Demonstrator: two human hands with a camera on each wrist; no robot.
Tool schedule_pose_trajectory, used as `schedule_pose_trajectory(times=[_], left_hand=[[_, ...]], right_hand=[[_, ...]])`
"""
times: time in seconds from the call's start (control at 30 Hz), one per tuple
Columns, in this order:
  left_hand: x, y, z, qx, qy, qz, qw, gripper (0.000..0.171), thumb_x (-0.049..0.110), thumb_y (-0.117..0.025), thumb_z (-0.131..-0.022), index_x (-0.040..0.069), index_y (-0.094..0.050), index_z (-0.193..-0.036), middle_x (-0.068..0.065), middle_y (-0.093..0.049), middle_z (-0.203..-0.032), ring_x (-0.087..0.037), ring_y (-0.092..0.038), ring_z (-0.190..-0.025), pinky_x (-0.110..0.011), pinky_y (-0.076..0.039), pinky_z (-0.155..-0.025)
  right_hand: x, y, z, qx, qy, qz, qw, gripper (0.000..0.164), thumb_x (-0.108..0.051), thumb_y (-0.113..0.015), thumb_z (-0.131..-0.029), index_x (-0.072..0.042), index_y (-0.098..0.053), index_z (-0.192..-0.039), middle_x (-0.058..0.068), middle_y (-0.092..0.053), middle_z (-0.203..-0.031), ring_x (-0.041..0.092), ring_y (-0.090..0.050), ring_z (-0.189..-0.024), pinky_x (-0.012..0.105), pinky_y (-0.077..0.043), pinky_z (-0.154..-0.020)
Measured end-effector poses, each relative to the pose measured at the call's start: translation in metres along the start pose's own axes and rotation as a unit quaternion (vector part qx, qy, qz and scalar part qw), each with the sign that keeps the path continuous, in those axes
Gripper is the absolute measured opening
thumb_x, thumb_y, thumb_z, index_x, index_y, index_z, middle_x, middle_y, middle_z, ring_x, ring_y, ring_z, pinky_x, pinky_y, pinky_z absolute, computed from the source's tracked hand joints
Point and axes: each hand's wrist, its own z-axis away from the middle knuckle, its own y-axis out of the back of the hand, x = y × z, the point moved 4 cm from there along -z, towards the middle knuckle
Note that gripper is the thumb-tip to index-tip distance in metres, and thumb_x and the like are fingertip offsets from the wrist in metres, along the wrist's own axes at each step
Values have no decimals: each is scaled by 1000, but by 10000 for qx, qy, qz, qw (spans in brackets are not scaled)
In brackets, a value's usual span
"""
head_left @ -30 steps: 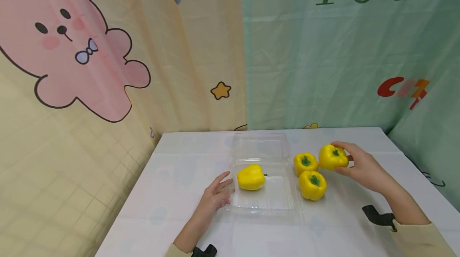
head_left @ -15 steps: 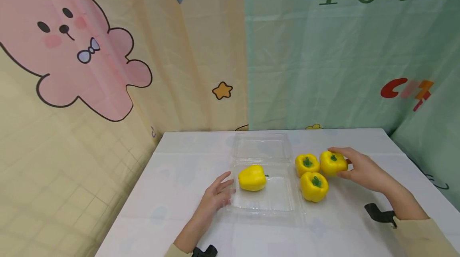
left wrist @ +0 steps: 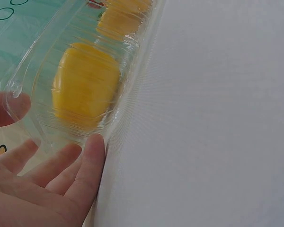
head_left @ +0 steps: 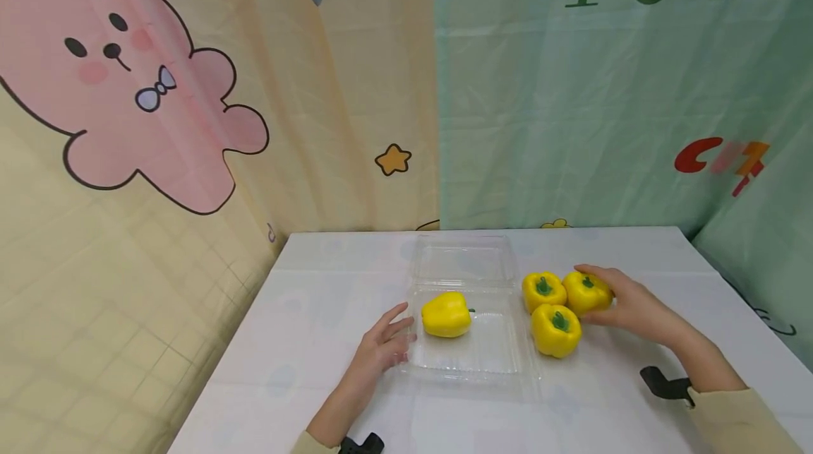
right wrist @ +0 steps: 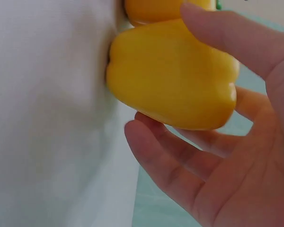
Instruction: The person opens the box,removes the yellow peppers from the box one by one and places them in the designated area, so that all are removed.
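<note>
In the head view my right hand (head_left: 635,306) holds a yellow bell pepper (head_left: 587,291) with a green stem, thumb on its near side and fingers on its far side. This pepper stands upright against two more, a back-left pepper (head_left: 543,291) and a front pepper (head_left: 556,331). In the right wrist view the held pepper (right wrist: 173,75) appears at the table surface, between thumb and fingers. My left hand (head_left: 381,351) rests with loosely extended fingers at the left side of a clear plastic clamshell box (head_left: 489,355). A single yellow pepper (head_left: 446,314) lies on its side inside.
The box's clear lid (head_left: 462,260) lies folded back toward the rear of the white table (head_left: 317,383). Printed curtains (head_left: 356,87) hang behind the table. A black strap mount (head_left: 667,383) sits at the right wrist.
My right hand has lowered the pepper and moved it slightly left, up against the other two. The left hand and the box have stayed in place.
</note>
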Motion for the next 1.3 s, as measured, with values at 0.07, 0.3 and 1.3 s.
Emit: schedule_pose_trajectory(times=[0.07,0.3,1.3], left_hand=[[0,0,0,-11,-3,-6,10000,61,14,-59,-98,23,-40,-155,-16,-47,-151,-33,-54,-129,-31,-51,-86],[-1,0,-1,-30,2,-6,10000,62,13,-59,-97,22,-39,-155,-17,-47,-151,-33,-54,-129,-31,-50,-86],[1,-1,2,21,-4,-65,10000,62,13,-59,-96,23,-41,-155,-16,-49,-150,-32,-55,-127,-31,-50,-86]], right_hand=[[0,-1,-1,107,-63,86,9999,89,-38,-84,-81,-6,-40,-150,26,-45,-143,46,-45,-124,70,-40,-96],[1,-6,-5,465,-401,518,9968,88,-48,-84,-79,-4,-44,-145,28,-50,-129,44,-52,-109,68,-45,-87],[-10,-10,-1,635,-546,1143,9899,86,-40,-85,-79,-5,-42,-145,31,-47,-125,50,-55,-103,69,-47,-79]])
